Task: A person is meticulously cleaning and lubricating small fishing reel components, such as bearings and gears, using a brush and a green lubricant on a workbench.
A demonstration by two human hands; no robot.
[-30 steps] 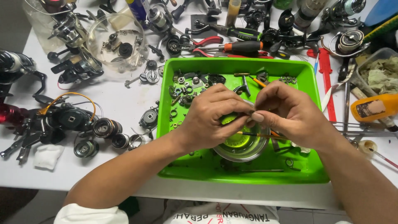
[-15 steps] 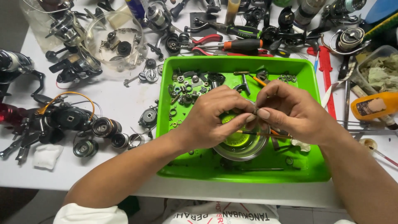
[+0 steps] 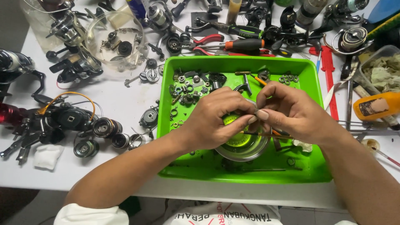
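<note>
Both my hands meet over a bright green tray (image 3: pixel 310 166). My left hand (image 3: pixel 214 121) and my right hand (image 3: pixel 291 110) pinch a small part between their fingertips; the part itself is hidden by the fingers. A thin brush-like stick (image 3: pixel 266 135) runs under my right hand. Right below sits a round metal bowl (image 3: pixel 243 146) with yellowish liquid. Several small metal rings, screws and gears (image 3: pixel 187 89) lie at the tray's far left.
Dismantled fishing reels (image 3: pixel 62 121) and spools (image 3: pixel 106 127) crowd the white table at left. A clear bowl of parts (image 3: pixel 114 39) stands far left. Red-handled pliers (image 3: pixel 208 39), a screwdriver (image 3: pixel 243 44), an orange bottle (image 3: pixel 377 106) and a rag tub (image 3: pixel 383 71) lie at back and right.
My hands stay together above the metal bowl; the fingertips have shifted only slightly around the small part.
</note>
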